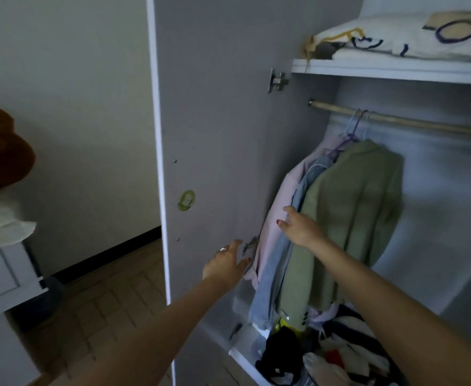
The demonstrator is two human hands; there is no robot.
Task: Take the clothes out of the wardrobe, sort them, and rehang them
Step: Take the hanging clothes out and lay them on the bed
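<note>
The wardrobe door point(214, 121) stands open. On the rail point(423, 123) hang a green jacket point(351, 213), denim garment point(273, 274) and pink shirt point(273, 229). Her right hand point(298, 227), fingers spread, touches them; left hand point(226, 263), spread, reaches beside the pink hem.

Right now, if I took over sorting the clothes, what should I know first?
Left hand: open, reaching toward the pink garment, holding nothing.
Right hand: open, fingers reaching in among the hanging clothes, no grip yet.
Three garments hang on the rod: pink, a denim one and a green jacket. A loose clothes pile lies on the wardrobe floor.
Done: the door is open.
Left: take everything out, sort it, rehang it.
</note>
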